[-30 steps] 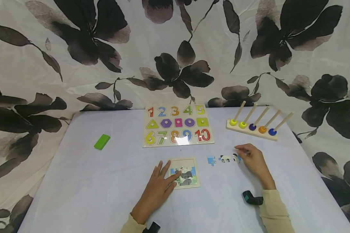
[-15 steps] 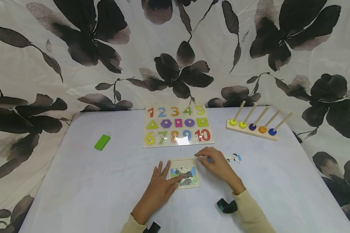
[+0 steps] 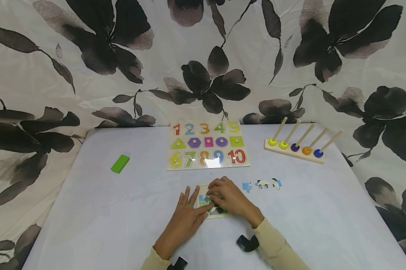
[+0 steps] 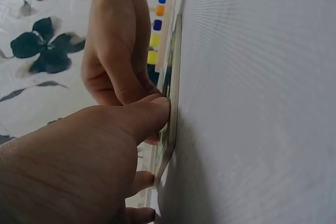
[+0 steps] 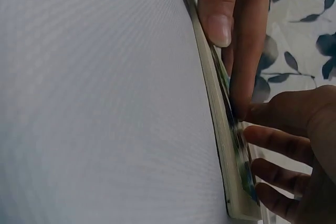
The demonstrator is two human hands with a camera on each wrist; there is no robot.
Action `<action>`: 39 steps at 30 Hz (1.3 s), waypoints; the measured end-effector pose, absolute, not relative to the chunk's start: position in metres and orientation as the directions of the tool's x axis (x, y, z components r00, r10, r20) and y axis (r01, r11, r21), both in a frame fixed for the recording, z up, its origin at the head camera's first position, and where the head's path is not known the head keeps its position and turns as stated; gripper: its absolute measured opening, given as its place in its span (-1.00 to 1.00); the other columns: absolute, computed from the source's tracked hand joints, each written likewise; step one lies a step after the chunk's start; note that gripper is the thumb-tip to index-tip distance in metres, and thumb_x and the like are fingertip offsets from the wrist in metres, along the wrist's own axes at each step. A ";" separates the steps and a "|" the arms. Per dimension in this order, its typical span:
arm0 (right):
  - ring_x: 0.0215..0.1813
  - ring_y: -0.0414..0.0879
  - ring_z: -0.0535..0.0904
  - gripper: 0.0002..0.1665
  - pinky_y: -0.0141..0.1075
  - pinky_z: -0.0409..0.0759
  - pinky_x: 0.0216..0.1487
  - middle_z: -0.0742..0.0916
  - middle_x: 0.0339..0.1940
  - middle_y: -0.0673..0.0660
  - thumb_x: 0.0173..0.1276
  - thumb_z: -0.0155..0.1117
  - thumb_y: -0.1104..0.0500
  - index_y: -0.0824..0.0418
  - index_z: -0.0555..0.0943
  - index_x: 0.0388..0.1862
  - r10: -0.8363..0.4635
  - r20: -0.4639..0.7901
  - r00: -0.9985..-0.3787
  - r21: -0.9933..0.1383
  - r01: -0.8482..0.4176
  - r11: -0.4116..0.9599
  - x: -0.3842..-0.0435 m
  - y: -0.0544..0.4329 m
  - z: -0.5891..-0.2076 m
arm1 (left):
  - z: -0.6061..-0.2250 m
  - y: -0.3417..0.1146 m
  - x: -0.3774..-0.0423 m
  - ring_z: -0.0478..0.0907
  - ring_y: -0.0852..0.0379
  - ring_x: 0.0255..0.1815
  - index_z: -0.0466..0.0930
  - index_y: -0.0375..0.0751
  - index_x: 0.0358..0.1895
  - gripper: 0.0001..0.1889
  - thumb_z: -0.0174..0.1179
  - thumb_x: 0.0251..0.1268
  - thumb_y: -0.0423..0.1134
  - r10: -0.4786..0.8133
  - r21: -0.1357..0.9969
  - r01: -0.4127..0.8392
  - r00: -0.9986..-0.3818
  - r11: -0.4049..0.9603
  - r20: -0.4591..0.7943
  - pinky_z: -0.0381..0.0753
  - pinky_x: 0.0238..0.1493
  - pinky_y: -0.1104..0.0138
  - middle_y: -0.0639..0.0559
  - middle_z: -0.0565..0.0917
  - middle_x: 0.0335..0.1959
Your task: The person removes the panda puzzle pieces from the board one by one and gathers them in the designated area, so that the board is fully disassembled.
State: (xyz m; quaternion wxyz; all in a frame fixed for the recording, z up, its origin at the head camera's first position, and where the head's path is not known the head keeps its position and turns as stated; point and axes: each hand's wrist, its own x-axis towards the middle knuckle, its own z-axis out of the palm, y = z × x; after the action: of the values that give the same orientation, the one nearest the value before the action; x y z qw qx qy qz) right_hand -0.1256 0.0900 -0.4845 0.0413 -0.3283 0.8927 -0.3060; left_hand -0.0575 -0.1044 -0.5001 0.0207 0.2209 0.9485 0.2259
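A small square panda jigsaw puzzle (image 3: pixel 220 216) in a wooden frame lies flat on the white table. My left hand (image 3: pixel 184 222) rests on its left side, fingers spread, with index finger and thumb on the board. Over the upper part of the puzzle, my right hand (image 3: pixel 232 198) pinches a small, mostly hidden puzzle piece against the picture. Both wrist views show the fingertips meeting the thin board (image 5: pixel 218 140) edge-on. Loose on the right lie a blue piece (image 3: pixel 247 186), a panda-face piece (image 3: pixel 262 184) and a panda-ear piece (image 3: pixel 276 183).
Behind the puzzle lies a number-and-shape board (image 3: pixel 208 168). A peg stand (image 3: pixel 294 150) with coloured beads stands at the back right. One green block (image 3: pixel 120 164) sits at the left. A floral cloth (image 3: pixel 122 105) hangs behind the table.
My right hand has moved left from beside the loose pieces onto the puzzle. The three loose pieces keep their places. My left hand has stayed on the board.
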 end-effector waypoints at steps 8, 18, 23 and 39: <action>-0.01 -0.14 0.45 -0.85 -0.18 0.47 0.06 0.68 -0.04 0.00 0.32 0.26 0.23 0.11 0.75 -0.23 -0.604 0.144 -0.784 -0.580 -0.561 0.590 -0.125 0.089 -0.485 | -0.500 -0.104 -0.058 -0.16 -0.43 0.48 0.55 0.26 0.21 -0.65 0.08 0.40 -0.02 0.425 0.443 0.406 -0.903 0.799 0.062 -0.07 0.39 -0.24 -0.27 0.07 0.50; -0.02 -0.14 0.44 -0.82 -0.19 0.46 0.04 0.67 -0.04 0.00 0.32 0.21 0.25 0.11 0.75 -0.24 -0.588 0.143 -0.796 -0.590 -0.546 0.595 -0.124 0.088 -0.485 | -0.499 -0.104 -0.058 -0.13 -0.47 0.47 0.57 0.22 0.20 -0.65 0.11 0.38 -0.05 0.432 0.445 0.421 -0.898 0.790 0.083 -0.03 0.36 -0.27 -0.31 0.10 0.49; -0.03 -0.14 0.43 -0.81 -0.20 0.45 0.03 0.66 -0.02 0.01 0.34 0.18 0.26 0.11 0.74 -0.25 -0.582 0.137 -0.801 -0.602 -0.534 0.593 -0.125 0.087 -0.485 | -0.499 -0.104 -0.060 -0.13 -0.46 0.47 0.56 0.24 0.21 -0.65 0.11 0.38 -0.05 0.434 0.440 0.422 -0.897 0.793 0.078 -0.04 0.37 -0.26 -0.31 0.09 0.48; -0.05 -0.14 0.42 -0.77 -0.20 0.46 0.00 0.62 -0.04 0.01 0.27 0.14 0.33 0.12 0.72 -0.29 -0.568 0.150 -0.809 -0.610 -0.528 0.591 -0.124 0.086 -0.489 | -0.500 -0.104 -0.058 -0.13 -0.45 0.47 0.57 0.24 0.19 -0.65 0.14 0.36 -0.05 0.420 0.452 0.406 -0.904 0.794 0.074 -0.06 0.39 -0.24 -0.29 0.11 0.49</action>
State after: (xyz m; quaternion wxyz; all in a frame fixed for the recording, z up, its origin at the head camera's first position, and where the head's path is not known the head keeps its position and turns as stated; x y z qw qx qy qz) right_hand -0.1241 0.0856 -0.4888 0.0304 -0.3073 0.8913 -0.3319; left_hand -0.0585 -0.1036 -0.5002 0.0150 0.2181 0.9470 0.2351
